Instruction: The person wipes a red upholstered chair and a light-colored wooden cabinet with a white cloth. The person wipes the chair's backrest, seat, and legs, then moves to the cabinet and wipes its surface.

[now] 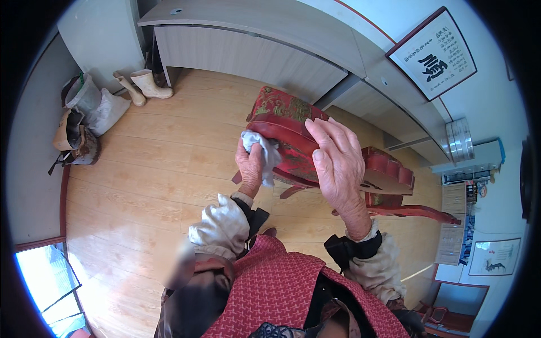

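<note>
My left hand is closed round a pale grey cloth, which touches the edge of a red wooden chair's backrest. Behind that backrest shows the chair's seat, upholstered in red and gold patterned fabric. My right hand lies over the other end of the backrest, palm down, with its fingers a little apart; whether it rests on the wood is not clear. Part of the chair is hidden behind this hand. Both forearms wear pale sleeves with black bands at the wrists.
More red furniture stands at the right. A long light wood-grain desk runs behind the chair. White boots, a white bucket and bags are on the floor at the left. Framed calligraphy hangs on the wall.
</note>
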The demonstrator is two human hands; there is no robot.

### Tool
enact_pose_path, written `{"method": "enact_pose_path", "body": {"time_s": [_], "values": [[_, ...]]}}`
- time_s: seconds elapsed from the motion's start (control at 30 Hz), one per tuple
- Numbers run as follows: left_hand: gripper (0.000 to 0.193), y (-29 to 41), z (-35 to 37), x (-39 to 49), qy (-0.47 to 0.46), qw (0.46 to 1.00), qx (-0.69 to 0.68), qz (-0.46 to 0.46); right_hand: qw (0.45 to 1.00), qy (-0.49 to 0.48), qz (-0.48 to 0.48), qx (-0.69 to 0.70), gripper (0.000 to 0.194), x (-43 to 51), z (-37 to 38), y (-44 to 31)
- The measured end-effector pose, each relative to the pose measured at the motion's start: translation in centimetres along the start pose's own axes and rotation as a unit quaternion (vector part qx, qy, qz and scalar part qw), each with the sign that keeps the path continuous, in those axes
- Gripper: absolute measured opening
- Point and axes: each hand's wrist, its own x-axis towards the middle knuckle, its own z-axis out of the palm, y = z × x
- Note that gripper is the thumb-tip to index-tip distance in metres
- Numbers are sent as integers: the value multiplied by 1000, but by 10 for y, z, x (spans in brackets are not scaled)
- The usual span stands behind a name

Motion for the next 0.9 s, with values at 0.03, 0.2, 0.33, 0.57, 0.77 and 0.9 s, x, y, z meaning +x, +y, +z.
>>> {"method": "enact_pose_path", "body": {"time_s": [0.03,0.2,0.33,0.57,0.77,0.9], "values": [[31,-20,-8,9,25,999,-15,-27,1000,-4,1,-3,41,0,0,0],[44,-125,-65,56,80,963,217,-137,1000,-12,-3,-5,42,-1,-1,1],[38,-200,-101,83,73,941,224,-242,1000,-15,-3,-7,43,0,-1,0],[26,-234,-130,85,-94,969,146,-175,1000,-19,0,-12,44,-2,-4,0],[22,-59,-56,58,-8,974,-96,-207,1000,-15,8,7,47,-3,-1,0],[22,37,-14,45,32,994,101,-5,999,5,23,30,52,-4,0,0]]}}
